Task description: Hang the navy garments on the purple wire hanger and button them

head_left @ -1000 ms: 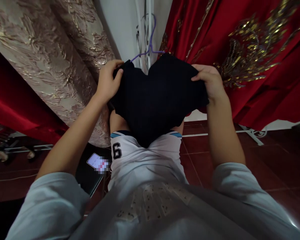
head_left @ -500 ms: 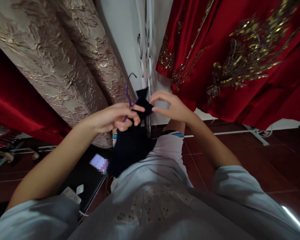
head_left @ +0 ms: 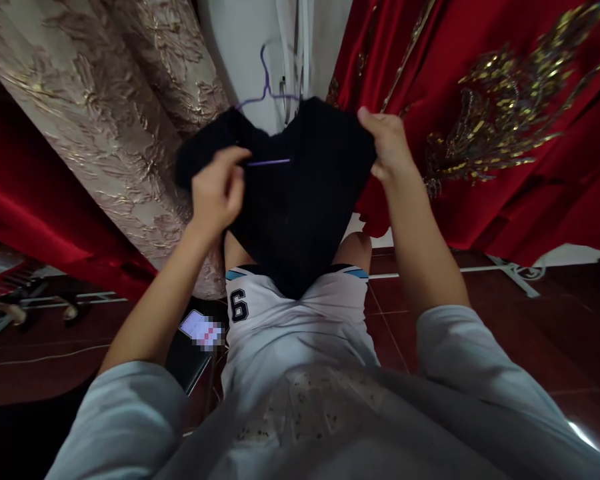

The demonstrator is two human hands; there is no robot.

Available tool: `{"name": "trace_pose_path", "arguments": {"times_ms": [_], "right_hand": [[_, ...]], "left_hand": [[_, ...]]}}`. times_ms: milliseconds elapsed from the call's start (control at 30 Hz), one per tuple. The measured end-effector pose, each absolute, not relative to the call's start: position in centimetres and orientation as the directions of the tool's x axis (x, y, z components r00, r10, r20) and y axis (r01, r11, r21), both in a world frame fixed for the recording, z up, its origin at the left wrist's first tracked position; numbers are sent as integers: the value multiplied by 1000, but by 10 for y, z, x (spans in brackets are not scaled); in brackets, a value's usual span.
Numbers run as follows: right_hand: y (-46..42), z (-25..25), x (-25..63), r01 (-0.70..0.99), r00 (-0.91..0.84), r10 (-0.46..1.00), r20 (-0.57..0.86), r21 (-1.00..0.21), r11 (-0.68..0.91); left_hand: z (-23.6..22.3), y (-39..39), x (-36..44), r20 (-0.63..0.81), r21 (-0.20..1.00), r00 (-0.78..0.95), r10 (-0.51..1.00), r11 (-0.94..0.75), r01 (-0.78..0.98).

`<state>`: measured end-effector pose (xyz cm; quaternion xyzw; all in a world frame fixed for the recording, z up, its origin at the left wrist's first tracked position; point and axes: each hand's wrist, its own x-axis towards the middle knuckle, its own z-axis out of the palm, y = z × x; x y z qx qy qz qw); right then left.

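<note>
A dark short-sleeved top (head_left: 305, 180) hangs spread out in front of my knees. The purple wire hanger (head_left: 266, 83) is inside it, its hook pointing up and its lower bar showing across the neck opening. My right hand (head_left: 390, 143) pinches the top's right shoulder edge, thumb uppermost. At the left of the neck opening, my left hand (head_left: 217, 190) is curled on the cloth by the left end of the bar. Its fingers are slightly blurred, and the fold they grip is partly hidden.
Beige embossed cloth (head_left: 130, 120) hangs at the left, with red satin cloth (head_left: 45, 193) beside it. A red garment with gold sequins (head_left: 480, 127) hangs at the right. A phone (head_left: 195, 325) lies on a black seat (head_left: 193, 367). White rack legs (head_left: 513, 273) stand on the tiled floor.
The bunched dark top has been opened out and lifted away from my lap on the hanger. My hands moved up and apart, and the right one now grips the top's shoulder.
</note>
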<state>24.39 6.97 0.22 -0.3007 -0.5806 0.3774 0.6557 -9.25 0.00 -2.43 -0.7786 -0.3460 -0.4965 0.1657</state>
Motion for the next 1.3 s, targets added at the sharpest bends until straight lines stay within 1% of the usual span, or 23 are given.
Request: {"name": "trace_pose_path", "arguments": {"times_ms": [33, 67, 133, 200, 267, 333, 433, 500, 533, 567, 600, 667, 700, 733, 767, 800, 833, 867, 900, 933, 967, 1100, 1300], "right_hand": [[72, 2, 251, -136, 76, 834, 547, -823, 552], [72, -2, 259, -121, 101, 821, 561, -813, 570], [67, -20, 274, -71, 126, 798, 589, -797, 599], [62, -43, 285, -25, 182, 779, 600, -789, 613], [61, -63, 288, -23, 326, 740, 588, -778, 628], [65, -74, 285, -35, 431, 697, 572, -762, 647], [70, -72, 281, -70, 453, 693, 561, -753, 655], [65, -67, 279, -91, 478, 704, 526, -767, 635], [58, -67, 278, -72, 499, 691, 523, -770, 634], [47, -69, 275, -27, 532, 650, 543, -757, 653], [34, -75, 270, 45, 582, 574, 576, -728, 684], [1, -94, 251, 237, 700, 334, 632, -647, 725], [-16, -107, 236, 317, 758, 225, 613, -647, 694], [-32, -121, 220, 352, 790, 186, 584, -681, 642], [-46, -134, 203, 333, 778, 262, 571, -728, 599], [-57, -147, 187, 270, 681, 457, 572, -776, 569], [-65, -157, 172, 188, 421, 725, 545, -835, 518], [-70, -166, 159, 139, 165, 872, 462, -886, 443], [-73, -171, 150, 114, -46, 926, 375, -919, 378], [-74, -174, 144, 103, -173, 933, 315, -937, 335], [-73, -175, 141, 90, -221, 931, 291, -944, 316], [-70, -170, 144, 0, -234, 925, 300, -951, 309], [-73, -166, 146, -76, -155, 962, 225, -974, 215]], "left_hand": [[-35, -6, -84, 796, 55, 378, 473, -678, 733], [-46, -11, -76, 688, 41, 442, 576, -639, 768], [-70, -14, -63, 529, 45, 432, 731, -532, 845], [-93, -12, -56, 478, 82, 381, 791, -473, 877], [-112, -12, -51, 502, 165, 358, 787, -494, 854], [-126, -17, -49, 570, 263, 338, 749, -556, 788], [-137, -32, -44, 682, 383, 248, 688, -624, 681], [-141, -43, -39, 727, 437, 174, 665, -642, 630], [-143, -48, -35, 740, 468, 132, 659, -647, 602], [-146, -53, -31, 747, 509, 84, 659, -649, 565], [-149, -58, -26, 748, 559, 26, 663, -652, 512], [-155, -67, -14, 721, 671, -107, 684, -653, 351], [-158, -72, -7, 697, 713, -160, 699, -654, 254], [-161, -75, -1, 675, 738, -194, 712, -655, 163], [-163, -79, 5, 657, 750, -210, 724, -655, 87], [-165, -81, 9, 642, 758, -213, 737, -652, 30], [-166, -84, 12, 628, 765, -214, 748, -644, -6], [-166, -85, 14, 615, 772, -223, 757, -635, -25], [-166, -86, 15, 600, 780, -239, 763, -625, -35], [-167, -87, 16, 587, 787, -257, 767, -616, -42], [-167, -87, 15, 577, 791, -271, 771, -609, -48], [-171, -86, 13, 566, 791, -289, 772, -607, -73], [-177, -86, 16, 567, 801, -284, 773, -597, -27]]}}
